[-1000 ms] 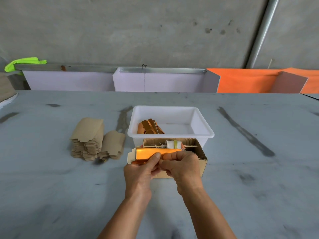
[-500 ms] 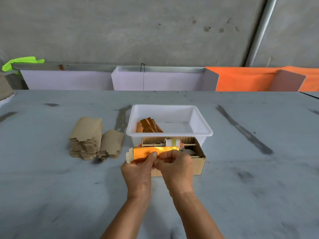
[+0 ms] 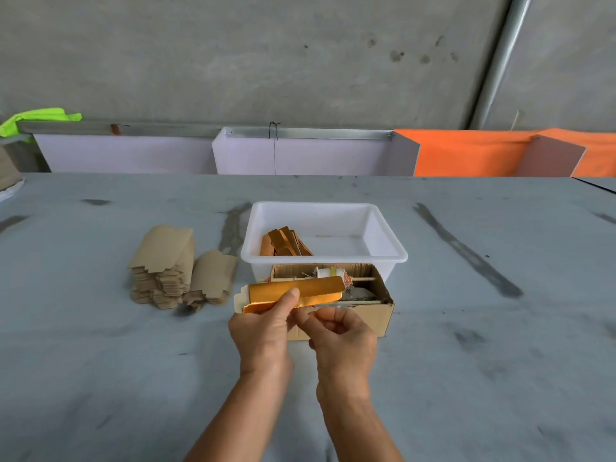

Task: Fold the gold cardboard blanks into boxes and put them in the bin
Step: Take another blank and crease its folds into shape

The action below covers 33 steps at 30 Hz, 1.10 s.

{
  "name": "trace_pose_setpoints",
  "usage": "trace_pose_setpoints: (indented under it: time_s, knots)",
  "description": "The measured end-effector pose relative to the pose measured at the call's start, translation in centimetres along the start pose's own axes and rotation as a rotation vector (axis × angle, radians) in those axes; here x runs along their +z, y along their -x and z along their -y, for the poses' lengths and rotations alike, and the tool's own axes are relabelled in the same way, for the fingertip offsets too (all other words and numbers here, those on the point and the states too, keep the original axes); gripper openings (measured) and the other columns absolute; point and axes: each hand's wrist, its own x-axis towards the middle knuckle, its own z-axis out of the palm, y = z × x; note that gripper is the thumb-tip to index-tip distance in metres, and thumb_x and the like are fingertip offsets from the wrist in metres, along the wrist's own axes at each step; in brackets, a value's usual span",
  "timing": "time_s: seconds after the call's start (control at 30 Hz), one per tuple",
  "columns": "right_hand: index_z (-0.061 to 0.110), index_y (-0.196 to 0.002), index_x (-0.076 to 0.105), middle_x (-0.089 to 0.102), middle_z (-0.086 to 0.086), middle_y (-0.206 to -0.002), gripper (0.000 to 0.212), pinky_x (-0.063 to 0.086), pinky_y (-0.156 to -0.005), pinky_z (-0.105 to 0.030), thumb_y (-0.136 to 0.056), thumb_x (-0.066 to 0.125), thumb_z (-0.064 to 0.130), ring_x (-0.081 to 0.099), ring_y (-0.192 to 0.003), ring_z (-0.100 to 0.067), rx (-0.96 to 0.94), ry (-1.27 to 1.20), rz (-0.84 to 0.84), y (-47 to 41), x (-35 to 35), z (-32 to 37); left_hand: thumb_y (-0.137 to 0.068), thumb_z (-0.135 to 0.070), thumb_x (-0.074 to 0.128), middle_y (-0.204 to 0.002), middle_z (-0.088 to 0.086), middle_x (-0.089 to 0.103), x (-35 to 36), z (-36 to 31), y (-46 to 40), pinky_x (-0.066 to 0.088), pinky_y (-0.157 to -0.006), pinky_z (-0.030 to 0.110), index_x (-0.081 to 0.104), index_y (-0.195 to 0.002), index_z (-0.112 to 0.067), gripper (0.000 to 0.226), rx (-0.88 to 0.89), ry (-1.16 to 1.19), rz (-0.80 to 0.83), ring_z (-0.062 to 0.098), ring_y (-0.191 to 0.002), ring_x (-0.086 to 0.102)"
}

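Gold blank [image 3: 296, 293], half folded, pinched by left hand [image 3: 263, 331], thumb on top. Right hand [image 3: 340, 338] fingers curled, apparently nipping its lower edge. White bin [image 3: 325, 258] just behind.

Gold blank [image 3: 296, 291] is showing glossy foil-faced card, bin [image 3: 383, 235] is looking like smooth white plastic, stacked blanks [image 3: 166, 261] are showing matt brown card backs, surface [image 3: 466, 361] is looking dull, scuffed grey.

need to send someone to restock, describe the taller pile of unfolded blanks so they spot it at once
On the grey table, look left of the white bin. Two stacks of flat brown blanks sit side by side there; the taller stack is the one farther from the bin, left of the lower stack.
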Motion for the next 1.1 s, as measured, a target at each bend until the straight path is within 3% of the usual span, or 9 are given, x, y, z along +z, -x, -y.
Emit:
trace_pose_setpoints:
  time_s: [0.07,0.17,0.37,0.5,0.67,0.87,0.97,1.1]
  knots:
    - [0.009,-0.072,0.066,0.065,0.002,-0.06,0.02,0.048,-0.055,-0.018,-0.065,0.084,0.003,0.058,-0.054,-0.007,-0.019,-0.077,0.028,0.1,-0.1,0.0,-0.07,0.004,0.077,-0.081,0.013,0.07,0.0,-0.3,-0.1,0.056,-0.063,0.032,0.067,-0.086,-0.003,0.019,-0.076,0.002,-0.012,0.026,-0.068,0.066]
    - [0.006,-0.075,0.066,0.068,0.003,-0.06,0.02,0.048,-0.055,-0.012,-0.067,0.079,-0.007,0.063,-0.055,-0.003,-0.056,-0.203,0.102,0.1,-0.5,0.0,-0.069,-0.003,0.079,-0.083,0.011,0.069,-0.1,-0.9,-0.2,0.048,-0.056,0.025,0.066,-0.091,-0.004,0.025,-0.173,0.018,0.004,0.018,-0.064,0.064]
    - [0.003,-0.08,0.067,0.073,-0.005,-0.072,0.018,0.053,-0.063,-0.017,-0.07,0.075,-0.009,0.07,-0.068,-0.014,-0.183,-0.211,0.188,-0.4,-0.9,0.0,-0.074,-0.004,0.075,-0.073,0.004,0.068,0.1,-1.2,0.1,0.045,-0.063,0.029,0.062,-0.078,-0.013,0.016,-0.333,0.008,0.077,0.016,-0.067,0.063]
    - [0.006,-0.081,0.069,0.074,-0.004,-0.074,0.018,0.054,-0.065,-0.018,-0.071,0.074,-0.008,0.07,-0.07,-0.014,-0.233,-0.174,0.212,-0.8,-1.3,0.0,-0.07,-0.007,0.078,-0.082,0.006,0.066,-0.2,-0.9,-0.4,0.045,-0.059,0.032,0.061,-0.086,-0.012,0.024,-0.407,-0.034,0.081,0.017,-0.076,0.06]
    - [0.009,-0.074,0.068,0.071,-0.007,-0.073,0.022,0.054,-0.066,-0.023,-0.069,0.075,-0.011,0.068,-0.069,-0.018,-0.283,-0.145,0.239,-0.9,-1.7,-0.3,-0.069,-0.008,0.079,-0.077,0.005,0.06,-0.7,-0.4,-0.7,0.044,-0.056,0.032,0.061,-0.084,-0.011,0.024,-0.491,-0.097,0.09,0.016,-0.075,0.055]
    - [0.003,-0.075,0.068,0.071,-0.012,-0.071,0.016,0.054,-0.064,-0.021,-0.063,0.08,0.003,0.066,-0.065,-0.017,-0.256,-0.136,0.253,-1.0,-2.2,-0.4,-0.068,-0.003,0.078,-0.072,0.005,0.061,-0.8,0.0,-0.7,0.044,-0.057,0.031,0.061,-0.077,-0.01,0.021,-0.455,-0.113,0.08,0.017,-0.073,0.056]
    - [0.001,-0.079,0.067,0.071,-0.014,-0.072,0.019,0.053,-0.061,-0.02,-0.064,0.079,0.0,0.066,-0.064,-0.017,-0.178,-0.169,0.238,-1.0,-2.1,-0.5,-0.068,-0.002,0.078,-0.075,0.006,0.062,-0.7,0.0,-0.6,0.044,-0.059,0.032,0.061,-0.077,-0.01,0.021,-0.427,-0.116,0.076,0.017,-0.074,0.056]
    - [0.007,-0.079,0.069,0.072,-0.003,-0.07,0.015,0.048,-0.056,-0.013,-0.071,0.076,-0.003,0.064,-0.061,-0.006,-0.151,-0.082,0.226,-0.9,-2.2,-0.5,-0.068,-0.003,0.079,-0.084,0.009,0.063,-1.0,0.1,-0.5,0.046,-0.06,0.034,0.06,-0.082,-0.009,0.025,-0.407,-0.13,0.091,0.019,-0.077,0.058]
